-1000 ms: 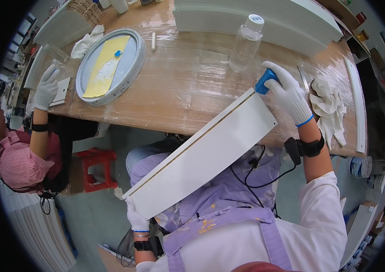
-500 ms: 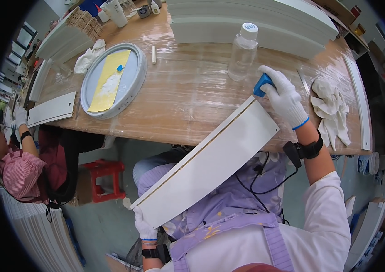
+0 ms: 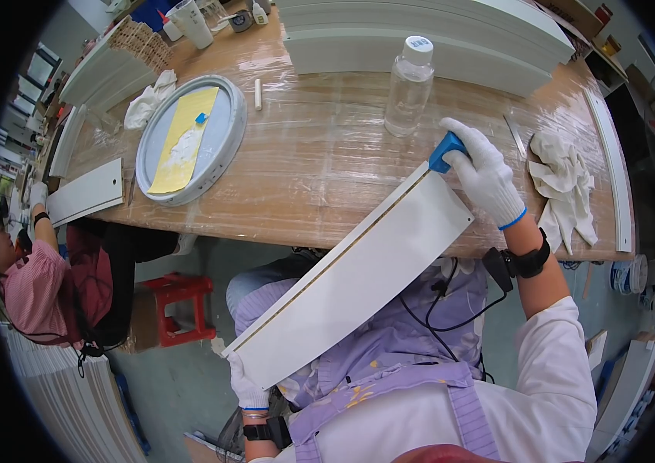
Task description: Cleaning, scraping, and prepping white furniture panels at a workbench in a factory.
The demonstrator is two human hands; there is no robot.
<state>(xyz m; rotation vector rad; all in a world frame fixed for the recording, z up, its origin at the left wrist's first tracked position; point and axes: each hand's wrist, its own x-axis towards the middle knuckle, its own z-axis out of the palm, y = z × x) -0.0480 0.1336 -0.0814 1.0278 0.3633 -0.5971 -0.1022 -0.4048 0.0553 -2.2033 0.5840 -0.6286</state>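
A long white board (image 3: 358,274) slants from my lap up to the wooden table's (image 3: 319,162) front edge. My left hand (image 3: 248,390), in a white glove, grips the board's lower end. My right hand (image 3: 485,176), also gloved, holds a small blue tool (image 3: 441,151) pressed against the board's upper corner. A thin pale strip runs along the board's left long edge.
On the table stand a clear plastic bottle (image 3: 408,86), a round grey tray (image 3: 188,140) with a yellow sheet and white paste, crumpled white cloths (image 3: 566,185), and stacked white boards (image 3: 428,31). A red stool (image 3: 181,309) is below. Another person in a pink shirt (image 3: 30,285) sits at left.
My view has shifted, so the table and tray sit further right. My right hand has slid the blue tool slightly along the board's upper corner. The person at left has lowered their raised hand.
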